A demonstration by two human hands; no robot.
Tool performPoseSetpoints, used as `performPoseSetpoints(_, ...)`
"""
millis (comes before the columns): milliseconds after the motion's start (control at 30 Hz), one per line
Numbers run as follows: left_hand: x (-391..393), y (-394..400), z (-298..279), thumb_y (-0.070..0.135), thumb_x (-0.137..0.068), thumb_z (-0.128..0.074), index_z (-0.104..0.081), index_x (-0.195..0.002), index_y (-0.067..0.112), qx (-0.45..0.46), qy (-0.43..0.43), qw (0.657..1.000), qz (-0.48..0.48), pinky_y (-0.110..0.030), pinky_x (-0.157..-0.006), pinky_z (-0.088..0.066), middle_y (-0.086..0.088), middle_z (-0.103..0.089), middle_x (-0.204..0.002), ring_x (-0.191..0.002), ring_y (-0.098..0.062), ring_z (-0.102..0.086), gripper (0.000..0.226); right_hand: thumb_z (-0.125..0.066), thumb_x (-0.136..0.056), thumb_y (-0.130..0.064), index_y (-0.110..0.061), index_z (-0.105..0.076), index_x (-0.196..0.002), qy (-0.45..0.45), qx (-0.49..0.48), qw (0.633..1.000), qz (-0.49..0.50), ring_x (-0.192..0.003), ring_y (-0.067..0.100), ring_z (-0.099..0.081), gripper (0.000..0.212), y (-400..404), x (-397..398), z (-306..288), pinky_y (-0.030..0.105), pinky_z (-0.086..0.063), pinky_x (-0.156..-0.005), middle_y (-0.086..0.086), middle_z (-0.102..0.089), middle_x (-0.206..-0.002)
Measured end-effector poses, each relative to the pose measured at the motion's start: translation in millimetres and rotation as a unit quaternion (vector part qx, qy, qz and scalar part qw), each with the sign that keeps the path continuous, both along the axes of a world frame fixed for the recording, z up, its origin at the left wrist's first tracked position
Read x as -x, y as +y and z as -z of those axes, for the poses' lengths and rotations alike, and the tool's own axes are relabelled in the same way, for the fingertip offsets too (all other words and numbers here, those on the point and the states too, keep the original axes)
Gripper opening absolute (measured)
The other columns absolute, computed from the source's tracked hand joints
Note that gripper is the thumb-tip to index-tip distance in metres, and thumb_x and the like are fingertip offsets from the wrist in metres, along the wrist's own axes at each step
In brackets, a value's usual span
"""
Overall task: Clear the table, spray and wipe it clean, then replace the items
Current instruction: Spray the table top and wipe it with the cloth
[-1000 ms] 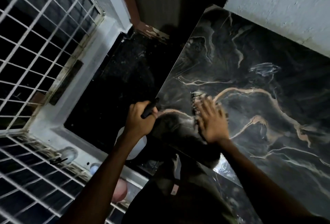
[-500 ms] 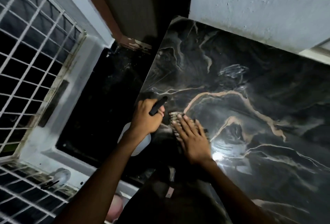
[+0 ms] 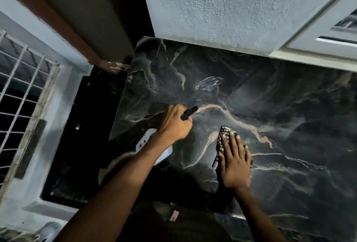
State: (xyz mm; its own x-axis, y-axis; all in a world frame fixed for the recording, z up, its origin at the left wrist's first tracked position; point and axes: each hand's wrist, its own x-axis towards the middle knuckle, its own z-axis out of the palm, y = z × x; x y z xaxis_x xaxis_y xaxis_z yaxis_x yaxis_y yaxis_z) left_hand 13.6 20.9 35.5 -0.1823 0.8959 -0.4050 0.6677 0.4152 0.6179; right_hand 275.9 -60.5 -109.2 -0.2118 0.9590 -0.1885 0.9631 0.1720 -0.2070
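The right hand [image 3: 234, 161] is laid flat, fingers together and extended, on a checked cloth [image 3: 222, 137] that is pressed against the dark marbled tabletop [image 3: 280, 106]. The cloth is seen only as a strip beyond the fingertips and along the hand's inner edge; the rest is hidden beneath the palm. Its long axis runs roughly in line with the fingers, pointing away from the body.

The left hand [image 3: 173, 124] is closed around the black trigger head [image 3: 189, 113] of a white spray bottle [image 3: 148, 145], whose body is held below the wrist, just inside the tabletop's left edge. The nozzle is pointed ahead and slightly towards the right hand.

No other items are seen on the tabletop, so the clearing appears done and the wiping is judged to be in hand. A faint wet smear [image 3: 208, 83] is visible well ahead of both hands, slightly nearer the left hand but lying forward and inward of the cloth. The coming stroke is therefore judged to call for the cloth to be pushed forward along the fingers' line, the right hand being the one to carry it.
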Motion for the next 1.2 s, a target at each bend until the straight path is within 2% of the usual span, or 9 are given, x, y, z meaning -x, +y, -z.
performPoseSetpoints(133,-6.0,17.2,0.6,0.006,-0.085,-0.060,-0.070,-0.083,-0.001,0.010,-0.015,1.000,0.018,-0.046,-0.080,-0.059,-0.023,-0.073,-0.091,-0.092,-0.040,-0.068,0.013,-0.029,-0.104,-0.042,-0.033,-0.015,-0.164,0.013,-0.002,1.000,0.004,-0.160,0.017,-0.008,0.063,-0.7,1.2,-1.0,0.049,-0.016,-0.126,-0.005,-0.009,-0.173)
performPoseSetpoints(300,-2.4,33.4,3.0,0.007,-0.085,-0.058,-0.048,-0.069,0.010,0.024,0.040,0.999,0.019,-0.032,-0.069,-0.039,-0.020,-0.059,-0.082,-0.091,-0.042,-0.062,0.019,-0.027,-0.105,-0.042,-0.032,-0.016,-0.164,0.011,-0.008,1.000,0.010,-0.160,0.017,-0.007,0.061,1.0,3.6,-2.8,0.048,-0.014,-0.127,-0.003,-0.011,-0.173)
performPoseSetpoints(467,-1.2,54.2,1.2,0.012,-0.089,-0.061,-0.069,-0.096,0.001,0.048,-0.013,0.999,0.021,-0.042,-0.083,-0.061,-0.020,-0.068,-0.105,-0.097,-0.036,-0.068,0.015,-0.027,-0.104,-0.042,-0.032,-0.016,-0.164,0.010,-0.006,0.999,0.030,-0.160,0.017,-0.008,0.061,2.6,8.7,-3.3,0.047,-0.013,-0.127,-0.003,-0.011,-0.173)
performPoseSetpoints(633,-1.2,71.0,-2.4,0.010,-0.088,-0.058,-0.047,-0.073,0.009,0.024,0.010,0.999,0.022,-0.027,-0.070,-0.033,-0.014,-0.053,-0.087,-0.086,-0.031,-0.051,0.019,-0.028,-0.104,-0.041,-0.033,-0.016,-0.164,0.009,-0.003,0.999,0.051,-0.160,0.016,-0.007,0.062,11.1,12.4,-1.6,0.049,-0.017,-0.126,-0.005,-0.009,-0.173)
performPoseSetpoints(733,10.1,72.2,-0.6,0.009,-0.086,-0.060,-0.054,-0.065,0.007,0.020,0.000,1.000,-0.002,-0.035,-0.069,-0.046,-0.014,-0.062,-0.084,-0.085,-0.033,-0.061,0.022,-0.026,-0.104,-0.042,-0.029,-0.019,-0.164,0.003,0.009,0.997,0.080,-0.160,0.016,-0.005,0.061,34.1,15.0,-4.5,0.051,-0.017,-0.126,-0.002,-0.010,-0.173)
performPoseSetpoints(800,22.6,69.9,2.6,0.009,-0.085,-0.058,-0.068,-0.078,0.003,0.030,-0.040,0.998,-0.023,-0.045,-0.079,-0.060,-0.021,-0.070,-0.091,-0.090,-0.039,-0.069,0.014,-0.023,-0.104,-0.045,-0.028,-0.019,-0.164,0.008,0.008,0.992,0.124,-0.160,0.017,-0.004,0.062,67.3,18.9,-9.0,0.052,-0.014,-0.127,0.000,-0.011,-0.173)
performPoseSetpoints(967,53.9,54.0,8.5,0.022,-0.069,-0.051,-0.072,-0.084,0.009,0.013,-0.064,0.992,-0.110,-0.058,-0.079,-0.062,-0.018,-0.074,-0.092,-0.090,-0.039,-0.071,0.029,-0.023,-0.101,-0.047,-0.027,-0.013,-0.165,0.006,0.000,0.975,0.223,-0.160,0.025,-0.002,0.067,184.5,77.1,-18.2,0.054,-0.008,-0.127,0.005,-0.007,-0.173)
performPoseSetpoints(1067,70.8,46.9,11.1,0.022,-0.065,-0.052,-0.071,-0.071,0.013,-0.017,-0.051,0.990,-0.130,-0.051,-0.060,-0.064,-0.007,-0.073,-0.069,-0.068,-0.027,-0.073,0.022,-0.026,-0.103,-0.047,-0.025,-0.011,-0.165,0.019,-0.003,0.987,0.160,-0.160,0.027,0.000,0.067,232.2,155.8,-18.3,0.056,-0.004,-0.128,0.007,-0.004,-0.173)
performPoseSetpoints(1200,86.2,42.9,12.5,0.019,-0.065,-0.050,-0.071,-0.070,0.013,-0.027,-0.034,0.988,-0.149,-0.053,-0.059,-0.063,-0.006,-0.073,-0.067,-0.064,-0.031,-0.072,0.023,-0.024,-0.104,-0.046,-0.025,-0.013,-0.165,0.033,-0.011,0.997,-0.067,-0.160,0.025,0.003,0.065,194.5,245.5,-18.3,0.054,0.000,-0.128,0.006,-0.002,-0.173)
